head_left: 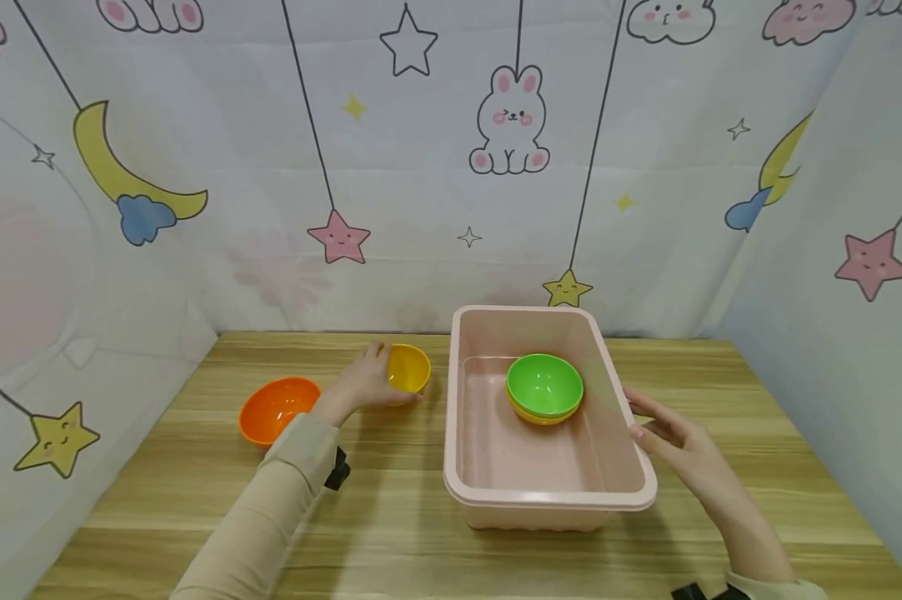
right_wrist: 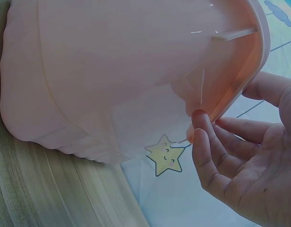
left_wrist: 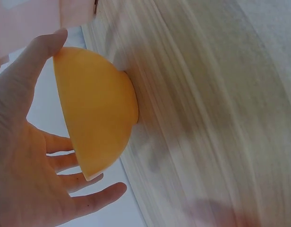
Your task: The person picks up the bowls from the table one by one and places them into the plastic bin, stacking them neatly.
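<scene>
In the head view my left hand spans a yellow bowl on the table. The left wrist view shows the thumb at one side of the bowl's rim and the fingers at the other, partly hidden behind it. My right hand holds the right rim of a pink plastic tub; in the right wrist view its fingertips tuck under the tub's rim. A green bowl sits nested in a yellow-orange bowl inside the tub.
An orange bowl stands left of my left hand, partly behind the sleeve. The wood-grain table ends at a printed cloth backdrop, and cloth also hangs along both sides.
</scene>
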Available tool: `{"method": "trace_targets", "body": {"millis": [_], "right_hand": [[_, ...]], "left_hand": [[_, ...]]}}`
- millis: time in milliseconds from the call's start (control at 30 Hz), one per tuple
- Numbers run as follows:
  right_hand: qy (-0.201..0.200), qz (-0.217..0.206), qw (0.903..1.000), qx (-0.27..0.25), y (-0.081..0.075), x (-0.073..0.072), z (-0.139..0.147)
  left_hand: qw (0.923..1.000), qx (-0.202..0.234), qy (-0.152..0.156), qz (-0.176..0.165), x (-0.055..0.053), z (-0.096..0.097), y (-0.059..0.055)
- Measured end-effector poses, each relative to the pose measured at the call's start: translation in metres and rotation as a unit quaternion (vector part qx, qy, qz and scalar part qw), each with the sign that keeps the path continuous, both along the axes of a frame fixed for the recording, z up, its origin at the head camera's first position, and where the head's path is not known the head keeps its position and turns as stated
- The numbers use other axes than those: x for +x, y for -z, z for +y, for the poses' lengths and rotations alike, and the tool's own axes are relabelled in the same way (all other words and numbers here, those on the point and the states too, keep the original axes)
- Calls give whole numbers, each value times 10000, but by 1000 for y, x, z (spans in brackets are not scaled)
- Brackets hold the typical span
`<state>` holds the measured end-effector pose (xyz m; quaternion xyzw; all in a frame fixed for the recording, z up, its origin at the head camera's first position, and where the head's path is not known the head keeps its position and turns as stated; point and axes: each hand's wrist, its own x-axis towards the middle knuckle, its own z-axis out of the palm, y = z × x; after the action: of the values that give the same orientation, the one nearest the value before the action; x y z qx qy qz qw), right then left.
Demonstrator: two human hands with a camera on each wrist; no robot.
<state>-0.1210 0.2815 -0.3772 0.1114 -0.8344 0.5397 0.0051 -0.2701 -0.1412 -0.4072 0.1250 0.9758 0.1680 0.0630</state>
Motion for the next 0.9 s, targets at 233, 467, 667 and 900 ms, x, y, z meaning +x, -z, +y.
{"method": "trace_targets", "body": {"millis": [233,467,667,900], "right_hand": [[1,-30,10000,3,0,0,0],[46,-98,9999,32,-1,1,0],[2,-70,10000,-5,-1,0,0],[-64,-53,9999,-85,-1,0,0]], "left_hand": [[9999,78,-69,-41,0,0,3],[9997,184,-152,23,1,1,2],[9994,200,-247,134,0,2,4],[9991,195,-316,210,-3,3,8]]}}
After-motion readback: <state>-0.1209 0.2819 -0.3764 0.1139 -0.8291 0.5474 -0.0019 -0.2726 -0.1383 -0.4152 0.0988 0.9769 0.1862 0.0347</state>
